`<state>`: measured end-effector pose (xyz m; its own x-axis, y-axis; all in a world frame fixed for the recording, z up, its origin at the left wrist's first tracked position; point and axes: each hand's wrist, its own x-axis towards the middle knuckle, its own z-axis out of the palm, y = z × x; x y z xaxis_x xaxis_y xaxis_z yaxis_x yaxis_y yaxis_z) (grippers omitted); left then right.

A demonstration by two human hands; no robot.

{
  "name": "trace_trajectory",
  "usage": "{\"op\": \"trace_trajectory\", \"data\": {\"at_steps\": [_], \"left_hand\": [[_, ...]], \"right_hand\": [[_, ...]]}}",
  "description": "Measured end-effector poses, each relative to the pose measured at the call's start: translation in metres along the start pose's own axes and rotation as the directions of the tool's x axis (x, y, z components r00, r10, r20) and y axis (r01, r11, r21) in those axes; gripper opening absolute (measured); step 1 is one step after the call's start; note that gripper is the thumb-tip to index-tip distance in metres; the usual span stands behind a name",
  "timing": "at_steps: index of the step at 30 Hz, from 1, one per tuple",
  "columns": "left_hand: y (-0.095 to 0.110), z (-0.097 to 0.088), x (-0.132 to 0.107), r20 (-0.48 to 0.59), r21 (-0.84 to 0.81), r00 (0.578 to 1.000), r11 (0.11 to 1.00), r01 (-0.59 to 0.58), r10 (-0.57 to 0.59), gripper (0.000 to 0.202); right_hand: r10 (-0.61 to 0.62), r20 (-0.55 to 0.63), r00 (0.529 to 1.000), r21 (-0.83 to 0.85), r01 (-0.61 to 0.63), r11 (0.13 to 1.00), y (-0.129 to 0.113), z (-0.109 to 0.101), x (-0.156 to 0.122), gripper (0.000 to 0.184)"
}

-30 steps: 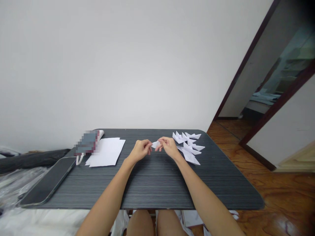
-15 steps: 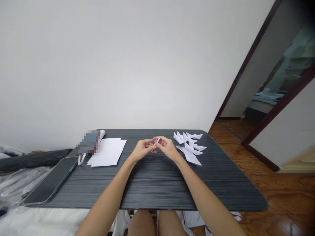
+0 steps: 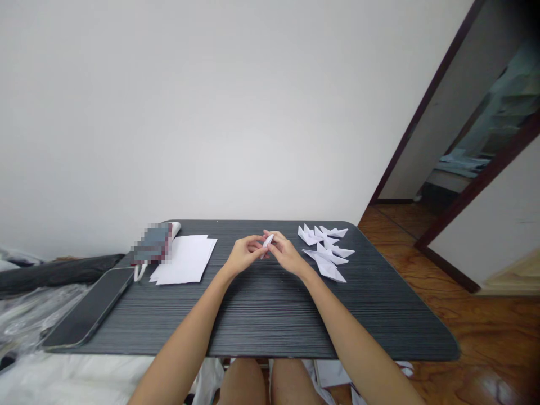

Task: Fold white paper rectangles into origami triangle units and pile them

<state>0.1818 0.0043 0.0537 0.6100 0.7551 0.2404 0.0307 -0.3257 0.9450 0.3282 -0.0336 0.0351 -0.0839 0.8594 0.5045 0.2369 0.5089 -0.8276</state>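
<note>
Both my hands meet above the middle of the dark striped table (image 3: 261,315). My left hand (image 3: 242,254) and my right hand (image 3: 284,252) pinch a small folded white paper piece (image 3: 267,241) between their fingertips; only a sliver of it shows. To the right of my right hand lie several folded white paper boats (image 3: 327,250) in a loose cluster. Left of my left hand rests a stack of flat white paper sheets (image 3: 185,259).
A dark phone (image 3: 90,306) lies at the table's left front corner. A blurred-out object (image 3: 152,243) with a white strap sits beside the sheets. A wooden floor (image 3: 476,326) and an open doorway (image 3: 476,140) are on the right. More white paper lies below the table's front edge.
My hands have drawn closer together and the paper piece has been pressed narrower between the fingertips. The view has barely shifted.
</note>
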Motion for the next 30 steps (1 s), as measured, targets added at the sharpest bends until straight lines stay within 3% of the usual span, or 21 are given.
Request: {"op": "trace_trajectory", "data": {"at_steps": [8, 12, 15, 17, 21, 27, 30], "left_hand": [[-0.002, 0.001, -0.003, -0.037, 0.166, 0.992, 0.98, -0.112, 0.119, 0.035], [-0.002, 0.003, -0.006, -0.027, 0.336, 0.981, 0.926, -0.174, 0.194, 0.032], [-0.002, 0.005, -0.007, -0.029, 0.371, 0.977, 0.909, -0.188, 0.214, 0.031], [-0.002, 0.006, -0.006, -0.063, 0.297, 0.979, 0.94, -0.169, 0.196, 0.03], [0.003, 0.006, -0.004, -0.106, -0.022, 0.988, 0.993, -0.118, 0.115, 0.031], [0.006, 0.003, -0.002, -0.1, -0.275, 0.994, 0.958, -0.074, 0.048, 0.026], [0.003, 0.002, -0.001, -0.118, -0.343, 0.992, 0.936, -0.075, 0.037, 0.022]], "right_hand": [[-0.012, -0.011, 1.0, -0.087, 0.011, 0.996, -0.002, 0.004, 0.0, 0.032], [-0.058, -0.096, 0.994, -0.194, 0.039, 0.98, -0.004, 0.012, -0.001, 0.036], [-0.076, -0.16, 0.984, -0.222, 0.039, 0.974, -0.006, 0.016, -0.001, 0.033], [-0.059, -0.203, 0.977, -0.156, 0.027, 0.987, -0.006, 0.016, 0.0, 0.031], [-0.032, -0.291, 0.956, 0.0, 0.034, 0.999, -0.008, 0.01, 0.003, 0.02], [-0.061, -0.305, 0.951, 0.099, 0.096, 0.99, -0.011, 0.004, 0.004, 0.009], [-0.091, -0.272, 0.958, 0.039, 0.106, 0.994, -0.012, 0.003, 0.003, 0.012]]}}
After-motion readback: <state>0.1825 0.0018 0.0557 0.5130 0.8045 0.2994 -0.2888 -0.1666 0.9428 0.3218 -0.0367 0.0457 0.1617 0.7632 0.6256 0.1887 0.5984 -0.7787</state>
